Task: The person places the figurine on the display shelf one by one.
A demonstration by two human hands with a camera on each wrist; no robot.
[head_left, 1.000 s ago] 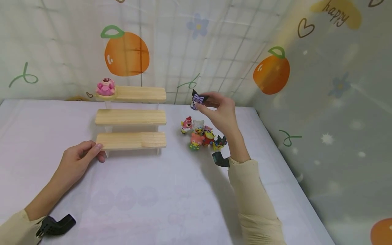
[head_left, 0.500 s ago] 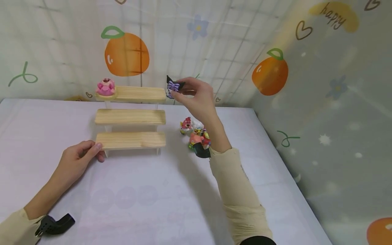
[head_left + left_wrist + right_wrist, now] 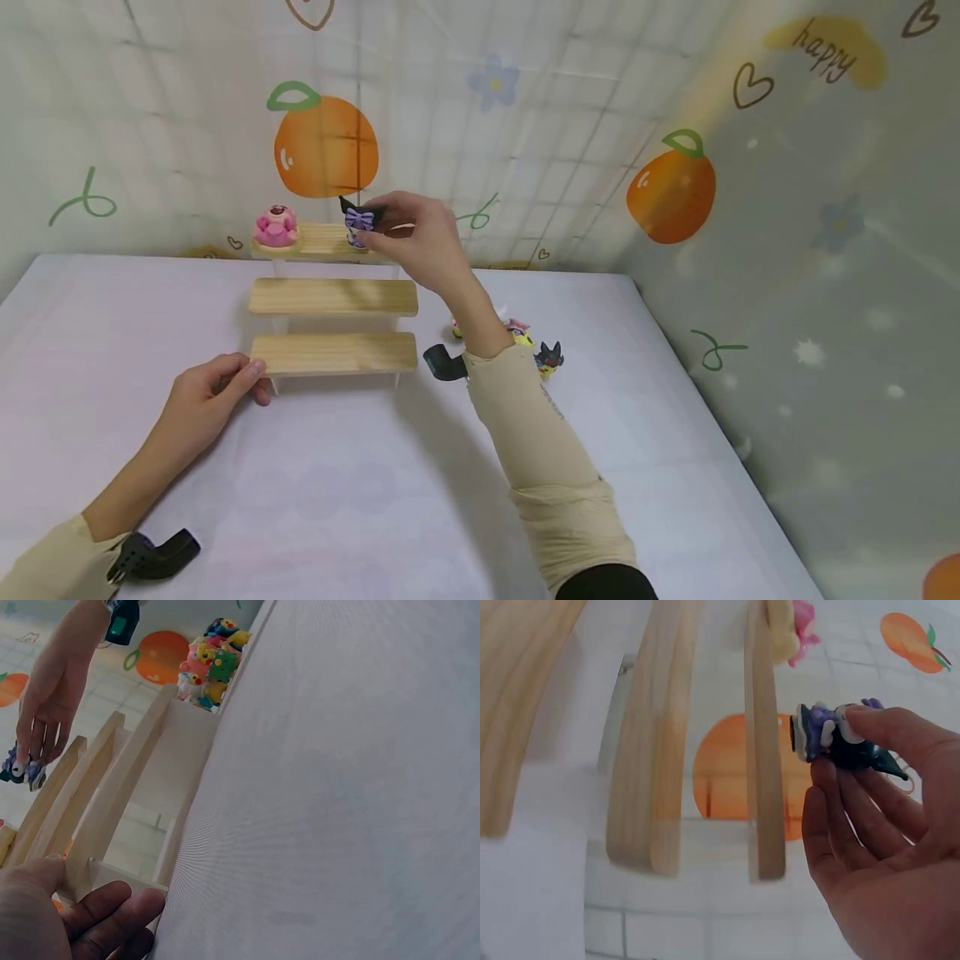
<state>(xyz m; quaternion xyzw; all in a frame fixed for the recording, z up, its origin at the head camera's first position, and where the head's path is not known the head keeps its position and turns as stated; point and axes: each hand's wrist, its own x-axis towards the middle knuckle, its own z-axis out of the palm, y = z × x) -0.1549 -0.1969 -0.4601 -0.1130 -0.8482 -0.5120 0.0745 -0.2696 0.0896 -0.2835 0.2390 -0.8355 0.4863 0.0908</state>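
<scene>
Between thumb and fingertips my right hand (image 3: pixel 422 242) pinches a small black and purple figurine (image 3: pixel 359 222) with a purple bow. It is held close by the top tier of a three-tier wooden display shelf (image 3: pixel 333 354), overlapping that tier in the head view. In the right wrist view the figurine (image 3: pixel 840 739) lies sideways, its base toward the top board (image 3: pixel 769 787). My left hand (image 3: pixel 213 396) grips the left end of the lowest tier, thumb on the board and fingers beside the leg (image 3: pixel 120 877). A pink figurine (image 3: pixel 277 227) sits at the top tier's left end.
Several colourful figurines (image 3: pixel 550 358) stand in a cluster right of the shelf, partly behind my right forearm; the left wrist view shows the cluster (image 3: pixel 214 664) more fully. A white cloth covers the table (image 3: pixel 322 492). A printed curtain (image 3: pixel 495 150) hangs behind it.
My right hand has carried the black and purple figurine leftward from above the cluster to the top tier. My left hand keeps its grip on the shelf. The head view has shifted slightly.
</scene>
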